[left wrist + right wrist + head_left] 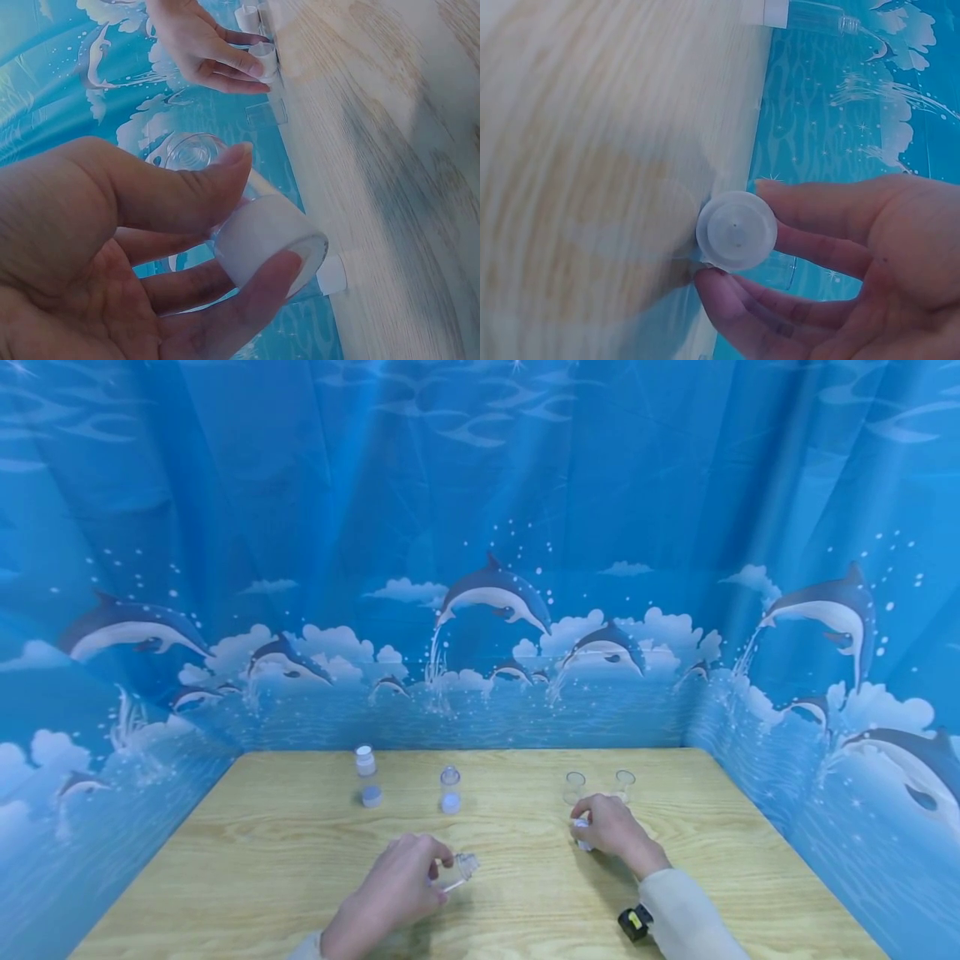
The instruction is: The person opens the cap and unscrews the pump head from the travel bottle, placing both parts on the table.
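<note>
My left hand grips a small clear bottle with a white base. It is tilted above the table, its clear neck pointing right. In the left wrist view, thumb and fingers close round the bottle near its white base. My right hand pinches a small white cap at the table, in front of two clear cups. In the right wrist view the round white cap sits between thumb and fingers. Whether it still touches the tabletop, I cannot tell.
On the wooden table, a bottle with a white top and white base stands at back left. Beside it is an uncapped clear bottle. Two clear cups stand at back right. A dolphin-print curtain surrounds the table.
</note>
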Motion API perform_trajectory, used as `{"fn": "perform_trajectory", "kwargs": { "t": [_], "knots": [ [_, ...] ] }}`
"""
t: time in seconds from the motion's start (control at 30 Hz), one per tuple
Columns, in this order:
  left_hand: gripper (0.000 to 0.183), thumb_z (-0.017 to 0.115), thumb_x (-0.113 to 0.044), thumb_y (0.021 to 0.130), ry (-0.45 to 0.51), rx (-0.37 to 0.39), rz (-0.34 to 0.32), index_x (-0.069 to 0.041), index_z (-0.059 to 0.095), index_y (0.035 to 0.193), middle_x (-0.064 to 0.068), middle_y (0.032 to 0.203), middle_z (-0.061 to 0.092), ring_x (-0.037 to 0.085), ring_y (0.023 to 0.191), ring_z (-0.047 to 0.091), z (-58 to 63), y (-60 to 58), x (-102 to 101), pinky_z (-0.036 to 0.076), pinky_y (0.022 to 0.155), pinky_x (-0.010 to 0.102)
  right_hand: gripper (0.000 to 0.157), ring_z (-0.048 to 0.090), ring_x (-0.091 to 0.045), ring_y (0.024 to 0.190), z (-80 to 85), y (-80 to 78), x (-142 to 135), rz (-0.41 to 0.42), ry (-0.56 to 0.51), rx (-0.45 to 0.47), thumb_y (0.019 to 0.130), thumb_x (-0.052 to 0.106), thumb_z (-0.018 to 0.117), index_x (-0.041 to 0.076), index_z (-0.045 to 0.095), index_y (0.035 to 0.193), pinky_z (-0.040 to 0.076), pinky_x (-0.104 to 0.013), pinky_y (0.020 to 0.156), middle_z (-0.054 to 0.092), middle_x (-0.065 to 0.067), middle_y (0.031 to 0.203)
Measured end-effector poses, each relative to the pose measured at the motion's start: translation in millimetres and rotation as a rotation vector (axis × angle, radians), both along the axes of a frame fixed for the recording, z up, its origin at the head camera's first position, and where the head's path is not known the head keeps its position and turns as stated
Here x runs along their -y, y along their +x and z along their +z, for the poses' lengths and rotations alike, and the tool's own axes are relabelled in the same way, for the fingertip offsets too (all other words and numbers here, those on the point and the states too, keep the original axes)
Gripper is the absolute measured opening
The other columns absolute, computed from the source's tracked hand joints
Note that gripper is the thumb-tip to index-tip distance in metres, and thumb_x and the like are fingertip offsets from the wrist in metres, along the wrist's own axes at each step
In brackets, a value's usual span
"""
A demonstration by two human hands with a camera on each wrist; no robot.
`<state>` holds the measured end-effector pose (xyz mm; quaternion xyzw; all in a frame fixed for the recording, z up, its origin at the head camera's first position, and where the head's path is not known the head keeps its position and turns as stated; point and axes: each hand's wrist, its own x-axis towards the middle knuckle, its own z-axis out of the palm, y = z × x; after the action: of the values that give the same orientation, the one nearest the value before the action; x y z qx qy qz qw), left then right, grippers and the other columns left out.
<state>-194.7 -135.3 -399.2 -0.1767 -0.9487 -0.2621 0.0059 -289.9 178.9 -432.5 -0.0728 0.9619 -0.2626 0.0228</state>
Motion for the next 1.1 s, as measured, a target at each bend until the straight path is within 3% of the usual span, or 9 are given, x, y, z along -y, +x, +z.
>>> {"fn": "perform_trajectory", "kwargs": {
  "t": [0.13, 0.33, 0.43, 0.53, 0.7, 0.8, 0.9, 1.1],
  "knots": [
    [0.038, 0.088, -0.005, 0.068, -0.003, -0.003, 0.001, -0.009, 0.078, 0.104, 0.008, 0.087, 0.075, 0.014, 0.072, 0.064, -0.3, -0.1, 0.1, 0.056, 0.062, 0.030, 0.025, 0.051, -0.014, 0.058, -0.8, 0.5, 0.1, 0.001, -0.004, -0.006, 0.092, 0.013, 0.074, 0.001, 0.073, 0.114, 0.042, -0.027, 0.053, 0.058, -0.003, 0.071],
    [0.038, 0.088, -0.004, 0.068, -0.006, 0.001, 0.009, -0.009, 0.078, 0.104, 0.007, 0.086, 0.075, 0.013, 0.072, 0.063, -0.9, -1.1, -0.4, 0.056, 0.062, 0.029, 0.026, 0.052, -0.014, 0.058, 0.9, 0.2, -0.5, 0.010, -0.005, 0.005, 0.094, 0.015, 0.072, 0.001, 0.073, 0.115, 0.043, -0.029, 0.055, 0.061, -0.004, 0.073],
    [0.038, 0.088, -0.004, 0.068, -0.003, 0.005, 0.013, -0.009, 0.078, 0.104, 0.007, 0.086, 0.075, 0.013, 0.072, 0.063, -1.4, -1.2, -0.5, 0.056, 0.062, 0.029, 0.026, 0.060, -0.015, 0.067, 3.7, 0.8, -1.4, 0.012, 0.016, 0.000, 0.094, 0.016, 0.072, 0.001, 0.073, 0.115, 0.053, -0.033, 0.063, 0.070, -0.007, 0.087],
    [0.038, 0.088, -0.004, 0.068, -0.003, -0.001, 0.008, -0.009, 0.078, 0.104, 0.007, 0.086, 0.075, 0.013, 0.073, 0.063, -2.2, -0.9, -0.7, 0.056, 0.063, 0.029, 0.027, 0.068, -0.020, 0.084, 8.0, 2.8, -2.4, 0.009, 0.044, -0.019, 0.094, 0.017, 0.071, 0.003, 0.072, 0.117, 0.061, -0.045, 0.080, 0.074, -0.017, 0.108],
    [0.037, 0.087, -0.005, 0.069, 0.001, 0.012, 0.008, -0.010, 0.078, 0.104, 0.006, 0.087, 0.075, 0.013, 0.073, 0.063, -3.0, -1.2, -2.6, 0.056, 0.063, 0.029, 0.034, 0.068, -0.034, 0.105, 18.5, 10.1, 0.2, 0.026, 0.094, -0.079, 0.099, 0.024, 0.066, 0.005, 0.069, 0.127, 0.054, -0.062, 0.099, 0.068, -0.024, 0.130],
    [0.037, 0.087, -0.006, 0.069, 0.003, 0.023, 0.014, -0.011, 0.078, 0.105, 0.006, 0.088, 0.075, 0.013, 0.073, 0.063, -3.6, -1.8, -4.5, 0.055, 0.062, 0.029, 0.043, 0.059, -0.051, 0.122, 25.8, 16.0, 4.5, 0.046, 0.138, -0.127, 0.103, 0.032, 0.059, 0.006, 0.062, 0.138, 0.049, -0.069, 0.103, 0.057, -0.030, 0.142],
    [0.037, 0.086, -0.007, 0.069, 0.004, 0.009, 0.019, -0.010, 0.078, 0.106, 0.005, 0.087, 0.075, 0.012, 0.073, 0.062, -5.0, -2.1, -6.7, 0.055, 0.062, 0.029, 0.051, 0.041, -0.063, 0.137, 31.1, 21.4, 8.1, 0.044, 0.175, -0.161, 0.107, 0.038, 0.051, 0.009, 0.051, 0.149, 0.042, -0.076, 0.105, 0.040, -0.037, 0.154],
    [0.039, 0.086, -0.007, 0.071, 0.029, -0.032, 0.032, -0.010, 0.077, 0.109, 0.005, 0.091, 0.076, 0.016, 0.076, 0.066, -10.1, -4.8, -13.2, 0.058, 0.066, 0.032, 0.058, 0.015, -0.065, 0.149, 33.7, 26.3, 10.6, -0.008, 0.207, -0.193, 0.110, 0.044, 0.039, 0.013, 0.036, 0.159, 0.025, -0.081, 0.113, 0.012, -0.037, 0.166]
  ]
}}
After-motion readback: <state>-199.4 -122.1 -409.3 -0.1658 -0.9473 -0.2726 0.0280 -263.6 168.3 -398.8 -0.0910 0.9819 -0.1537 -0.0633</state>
